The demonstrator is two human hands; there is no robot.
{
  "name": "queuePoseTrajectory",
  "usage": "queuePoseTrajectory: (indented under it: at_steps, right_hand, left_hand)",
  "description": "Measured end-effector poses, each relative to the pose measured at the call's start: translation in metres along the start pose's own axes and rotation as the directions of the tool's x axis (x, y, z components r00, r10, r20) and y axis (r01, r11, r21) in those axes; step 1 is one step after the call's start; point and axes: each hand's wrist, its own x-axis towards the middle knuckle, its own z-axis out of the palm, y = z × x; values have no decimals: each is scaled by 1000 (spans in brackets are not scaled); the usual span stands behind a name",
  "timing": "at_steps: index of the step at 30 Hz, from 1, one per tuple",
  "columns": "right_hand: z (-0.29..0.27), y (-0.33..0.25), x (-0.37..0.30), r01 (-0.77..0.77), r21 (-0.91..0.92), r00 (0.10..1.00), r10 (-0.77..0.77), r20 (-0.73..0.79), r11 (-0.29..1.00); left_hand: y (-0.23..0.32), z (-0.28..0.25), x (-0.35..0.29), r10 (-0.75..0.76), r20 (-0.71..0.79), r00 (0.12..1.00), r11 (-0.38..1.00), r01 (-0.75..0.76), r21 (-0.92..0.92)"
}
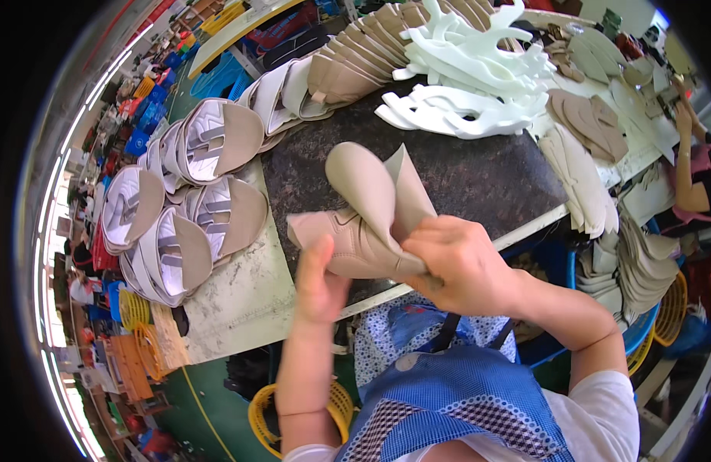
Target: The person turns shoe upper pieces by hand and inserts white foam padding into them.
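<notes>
A beige leather shoe upper (363, 242) with stitched lines is held up over the dark work mat, its flaps curling upward. My right hand (459, 262) is closed on its right end, fingers wrapped round the folded edge. At the lower left edge, my left hand (321, 285) is slightly blurred; its thumb lies against the upper, and the other fingers are partly hidden below it. To the left stand stacks of beige uppers with white lining (209, 142). A long row of nested beige uppers (363, 58) runs along the far side.
White cut-out foam pieces (471, 77) are heaped at the far edge of the dark mat (486, 173). Cream pieces (575, 173) lie to their right. A blue tub (552, 262) stands below the table edge, with a yellow basket (336, 408) near me. Another person (694, 169) works at far right.
</notes>
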Motion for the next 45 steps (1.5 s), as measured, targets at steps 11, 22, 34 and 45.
queuePoseTrajectory:
  at_steps: [11, 22, 34, 45]
  right_hand:
    - [13, 55, -1, -330, 312, 904, 202, 378, 891]
    - [-9, 16, 36, -183, 451, 883, 348, -316, 874]
    - [19, 31, 50, -440, 897, 590, 740, 323, -41]
    - [5, 18, 46, -421, 535, 891, 445, 92, 733]
  left_hand:
    - [-19, 18, -7, 162, 151, 975, 785, -34, -619]
    - [-17, 35, -14, 117, 22, 993, 979, -111, -170]
    - [3, -1, -7, 189, 86, 978, 943, -157, -293]
    - [14, 13, -22, 389, -46, 920, 837, -333, 434]
